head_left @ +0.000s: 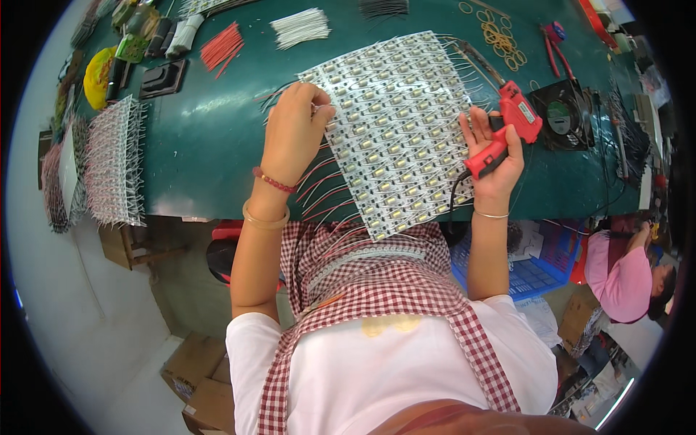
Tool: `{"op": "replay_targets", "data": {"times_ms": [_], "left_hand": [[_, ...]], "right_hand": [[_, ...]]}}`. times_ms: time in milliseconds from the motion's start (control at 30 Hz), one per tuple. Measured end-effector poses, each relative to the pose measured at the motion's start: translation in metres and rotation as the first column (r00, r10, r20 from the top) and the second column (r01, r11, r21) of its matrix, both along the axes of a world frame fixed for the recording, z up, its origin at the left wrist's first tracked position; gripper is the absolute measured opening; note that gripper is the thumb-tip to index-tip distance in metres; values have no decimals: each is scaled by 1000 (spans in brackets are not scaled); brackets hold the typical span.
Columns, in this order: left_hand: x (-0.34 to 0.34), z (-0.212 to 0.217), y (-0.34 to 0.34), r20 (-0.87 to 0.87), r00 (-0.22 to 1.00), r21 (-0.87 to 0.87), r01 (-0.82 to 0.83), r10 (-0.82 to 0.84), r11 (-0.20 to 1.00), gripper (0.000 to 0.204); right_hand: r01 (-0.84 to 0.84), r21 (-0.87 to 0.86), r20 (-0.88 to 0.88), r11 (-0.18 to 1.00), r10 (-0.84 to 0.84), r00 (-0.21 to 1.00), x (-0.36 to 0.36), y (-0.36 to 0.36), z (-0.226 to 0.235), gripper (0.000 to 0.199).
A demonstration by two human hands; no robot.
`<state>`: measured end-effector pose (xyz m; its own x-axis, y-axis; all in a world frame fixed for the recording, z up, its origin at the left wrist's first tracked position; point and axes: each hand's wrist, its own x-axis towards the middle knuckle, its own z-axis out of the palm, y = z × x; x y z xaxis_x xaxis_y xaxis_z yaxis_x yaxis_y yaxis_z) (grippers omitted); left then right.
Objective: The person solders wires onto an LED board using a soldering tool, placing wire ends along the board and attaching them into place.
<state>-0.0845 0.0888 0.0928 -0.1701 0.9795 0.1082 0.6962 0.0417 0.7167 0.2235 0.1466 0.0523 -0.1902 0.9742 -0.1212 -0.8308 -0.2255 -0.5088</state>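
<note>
Panel: white, dotted with yellow components, overhanging the green table's near edge.
Left hand: fingers curled at panel's left edge; cannot tell what they grasp.
Right hand: grasping red soldering gun.
Tabletop beyond: red wires, white wires.

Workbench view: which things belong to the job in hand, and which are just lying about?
Likely in the job:
LED panel, left hand at its left edge
soldering gun, in the right hand
red wires and white wires, perhaps

Apparently lying about:
rubber bands
pliers
blue basket
cardboard boxes
</note>
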Motion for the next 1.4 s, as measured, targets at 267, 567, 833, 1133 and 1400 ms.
{"op": "replay_targets", "data": {"times_ms": [267,567,833,1133,1400], "left_hand": [[26,-15,9,-138,970,10,203,-200,979,8],[31,-8,38,-264,872,-125,392,-412,911,11],[44,2,2,-611,758,-169,158,-229,973,5],[49,0,-7,-689,718,-18,119,-98,993,10],[34,-6,-23,-684,728,-100,-26,-50,995,10]], "right_hand": [[-21,4,-17,1000,21,1000,-7,-1,1,29],[10,5,-67,1000,-10,998,0,2,7,26],[63,-83,-7,995,-64,998,-14,-14,7,27],[27,-14,-21,1000,-27,999,-13,-12,7,24],[36,-4,14,999,-36,999,-12,-8,6,23]]}}
